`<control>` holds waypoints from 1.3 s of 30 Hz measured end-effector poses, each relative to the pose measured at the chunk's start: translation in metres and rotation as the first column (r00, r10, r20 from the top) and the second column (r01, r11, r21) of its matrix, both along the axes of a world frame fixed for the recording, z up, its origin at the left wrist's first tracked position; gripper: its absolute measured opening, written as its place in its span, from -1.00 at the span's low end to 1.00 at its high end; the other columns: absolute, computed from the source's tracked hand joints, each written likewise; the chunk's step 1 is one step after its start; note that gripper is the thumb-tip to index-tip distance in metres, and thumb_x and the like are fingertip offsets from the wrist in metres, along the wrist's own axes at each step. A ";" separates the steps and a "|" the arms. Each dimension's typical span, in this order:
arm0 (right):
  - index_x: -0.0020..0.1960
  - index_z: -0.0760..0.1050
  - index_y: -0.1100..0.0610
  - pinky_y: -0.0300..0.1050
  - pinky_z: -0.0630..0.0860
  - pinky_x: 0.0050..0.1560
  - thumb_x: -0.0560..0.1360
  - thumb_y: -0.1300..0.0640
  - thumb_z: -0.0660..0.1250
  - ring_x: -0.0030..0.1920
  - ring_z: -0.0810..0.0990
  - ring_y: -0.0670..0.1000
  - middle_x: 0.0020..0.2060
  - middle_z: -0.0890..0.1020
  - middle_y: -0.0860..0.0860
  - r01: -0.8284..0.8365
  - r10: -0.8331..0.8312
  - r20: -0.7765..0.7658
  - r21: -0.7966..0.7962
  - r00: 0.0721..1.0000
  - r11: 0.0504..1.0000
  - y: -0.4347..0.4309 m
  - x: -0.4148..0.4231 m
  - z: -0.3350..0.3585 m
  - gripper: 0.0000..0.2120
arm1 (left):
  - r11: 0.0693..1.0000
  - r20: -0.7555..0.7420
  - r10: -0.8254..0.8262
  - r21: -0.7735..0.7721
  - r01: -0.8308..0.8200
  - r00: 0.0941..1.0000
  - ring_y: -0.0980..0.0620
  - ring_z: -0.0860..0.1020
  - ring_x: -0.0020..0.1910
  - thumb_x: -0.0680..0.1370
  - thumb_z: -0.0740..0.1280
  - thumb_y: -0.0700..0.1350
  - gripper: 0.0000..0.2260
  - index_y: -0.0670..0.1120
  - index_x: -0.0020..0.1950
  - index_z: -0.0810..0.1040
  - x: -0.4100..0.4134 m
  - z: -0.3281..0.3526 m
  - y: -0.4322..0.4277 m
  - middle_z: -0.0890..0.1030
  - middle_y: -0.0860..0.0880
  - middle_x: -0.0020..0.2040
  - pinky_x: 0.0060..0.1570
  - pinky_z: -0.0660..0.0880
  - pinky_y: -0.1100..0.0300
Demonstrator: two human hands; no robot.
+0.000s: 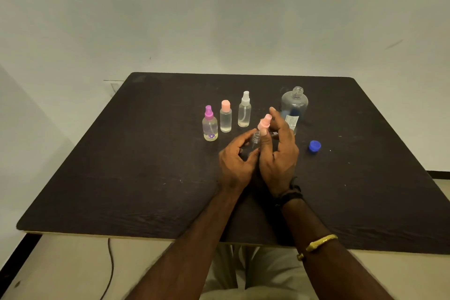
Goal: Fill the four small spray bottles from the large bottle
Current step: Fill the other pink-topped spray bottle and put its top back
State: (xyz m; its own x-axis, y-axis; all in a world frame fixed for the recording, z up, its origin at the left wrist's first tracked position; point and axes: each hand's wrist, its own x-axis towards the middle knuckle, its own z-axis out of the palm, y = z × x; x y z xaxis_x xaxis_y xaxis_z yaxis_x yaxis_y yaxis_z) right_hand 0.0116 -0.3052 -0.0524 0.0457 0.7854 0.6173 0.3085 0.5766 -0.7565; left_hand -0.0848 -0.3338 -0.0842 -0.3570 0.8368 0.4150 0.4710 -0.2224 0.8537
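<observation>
My left hand (235, 161) grips a small clear bottle (255, 140) with its threaded neck bare. My right hand (277, 153) holds a pink spray top (265, 122) just above and to the right of that neck, apart from it. Behind them stand three small capped bottles in a row: one with a purple sprayer (210, 124), one with a peach cap (226, 117), one with a white sprayer (244, 110). Each holds clear liquid. The large clear bottle (295, 105) stands uncapped behind my right hand, its lower part hidden by my fingers.
A blue cap (314, 146) lies on the dark table (146, 165) to the right of my hands. A pale wall rises behind the table. A black cable (110, 268) hangs below the table's front edge at the left.
</observation>
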 end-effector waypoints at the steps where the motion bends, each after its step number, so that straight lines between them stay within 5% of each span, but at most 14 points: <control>1: 0.47 0.38 -0.10 0.19 0.56 0.19 0.67 0.15 0.27 0.22 0.58 0.00 0.27 0.57 -0.13 0.001 -0.001 -0.001 0.020 1.000 1.000 0.000 0.000 0.005 -0.60 | 1.000 0.005 -0.004 -0.007 0.004 1.000 0.37 0.53 0.20 0.53 0.46 -0.17 -0.54 -0.07 0.42 0.52 0.000 0.001 0.000 0.60 0.11 0.28 0.18 0.47 0.43; 5: 0.42 0.44 -0.14 0.14 0.57 0.16 0.68 0.11 0.28 0.19 0.59 -0.03 0.21 0.55 -0.31 0.011 -0.009 -0.022 0.070 1.000 0.997 0.004 -0.006 0.028 -0.66 | 0.999 0.038 -0.013 -0.036 0.015 0.999 0.49 0.48 0.18 0.50 0.47 -0.27 -0.48 -0.09 0.46 0.48 0.001 0.003 -0.001 0.57 0.14 0.26 0.16 0.42 0.53; 12: 0.37 0.51 0.12 -0.13 0.60 0.09 0.65 0.11 0.32 0.10 0.62 -0.05 0.13 0.64 -0.02 0.031 -0.022 -0.092 0.097 0.995 0.995 0.018 -0.010 0.049 -0.70 | 0.998 0.115 0.008 -0.065 -0.001 0.993 0.52 0.49 0.14 0.48 0.50 -0.28 -0.40 -0.09 0.49 0.42 0.002 0.004 -0.001 0.50 0.35 0.15 0.09 0.43 0.55; 15: 0.31 0.50 0.14 -0.26 0.56 0.02 0.64 0.15 0.35 0.03 0.62 -0.09 0.07 0.63 -0.06 0.032 -0.023 -0.096 0.099 0.995 0.995 0.019 -0.008 0.050 -0.74 | 0.998 0.121 0.026 -0.051 -0.020 0.992 0.40 0.55 0.14 0.46 0.53 -0.24 -0.48 -0.04 0.38 0.50 0.001 0.005 -0.002 0.58 0.26 0.15 0.13 0.50 0.43; 17: 0.25 0.50 0.13 -0.26 0.56 0.03 0.61 0.16 0.38 0.03 0.63 -0.10 0.07 0.65 -0.05 0.026 -0.018 -0.119 0.068 0.993 0.997 0.017 -0.005 0.045 -0.78 | 0.999 0.129 0.034 -0.031 -0.031 0.991 0.31 0.60 0.13 0.46 0.54 -0.23 -0.52 -0.03 0.34 0.54 0.002 0.005 -0.002 0.64 0.17 0.16 0.15 0.54 0.35; 21: 0.04 0.52 0.09 -0.05 0.64 0.04 0.55 0.20 0.42 0.03 0.66 -0.08 0.00 0.68 -0.08 0.049 -0.057 -0.140 -0.055 0.989 0.997 0.014 0.005 0.024 -0.89 | 0.998 0.139 0.057 -0.006 -0.057 0.989 0.42 0.57 0.11 0.45 0.55 -0.25 -0.51 -0.08 0.35 0.56 0.003 0.006 -0.003 0.61 0.21 0.14 0.11 0.46 0.50; 27: -0.12 0.52 0.05 -0.02 0.63 -0.09 0.45 0.19 0.46 -0.16 0.59 -0.11 -0.15 0.59 -0.07 0.164 -0.153 0.075 -0.192 0.985 0.967 0.014 0.015 -0.003 -0.87 | 0.998 0.114 0.051 0.017 -0.053 0.992 0.36 0.59 0.17 0.44 0.57 -0.24 -0.47 -0.11 0.39 0.56 0.004 0.005 -0.002 0.63 0.12 0.22 0.18 0.48 0.45; 33: -0.09 0.50 -0.06 -0.21 0.43 -0.16 0.48 -0.04 0.46 -0.06 0.54 -0.04 -0.19 0.56 -0.12 0.251 -0.119 0.352 -0.358 0.928 0.899 0.011 0.023 -0.018 -0.86 | 0.999 0.142 0.035 -0.027 -0.031 0.989 0.37 0.59 0.14 0.46 0.54 -0.25 -0.49 -0.10 0.40 0.54 0.004 0.005 -0.002 0.64 0.12 0.20 0.15 0.50 0.44; 39: -0.09 0.49 -0.10 0.03 0.53 0.11 0.50 -0.13 0.42 -0.01 0.50 -0.02 -0.28 0.41 -0.23 0.298 -0.085 0.465 -0.406 0.881 0.864 0.009 0.024 -0.015 -0.84 | 0.998 0.142 0.035 -0.060 -0.027 0.989 0.48 0.55 0.09 0.47 0.53 -0.25 -0.51 -0.09 0.39 0.54 0.004 0.005 -0.001 0.61 0.19 0.16 0.11 0.45 0.52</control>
State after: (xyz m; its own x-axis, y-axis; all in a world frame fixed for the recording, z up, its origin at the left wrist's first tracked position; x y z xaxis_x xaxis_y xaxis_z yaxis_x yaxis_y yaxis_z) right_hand 0.0359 -0.2964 -0.0678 0.0475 0.9810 0.1878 0.7215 0.0963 -0.6857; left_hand -0.0813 -0.3348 -0.0791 -0.4350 0.8456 0.3095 0.3494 -0.1582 0.9235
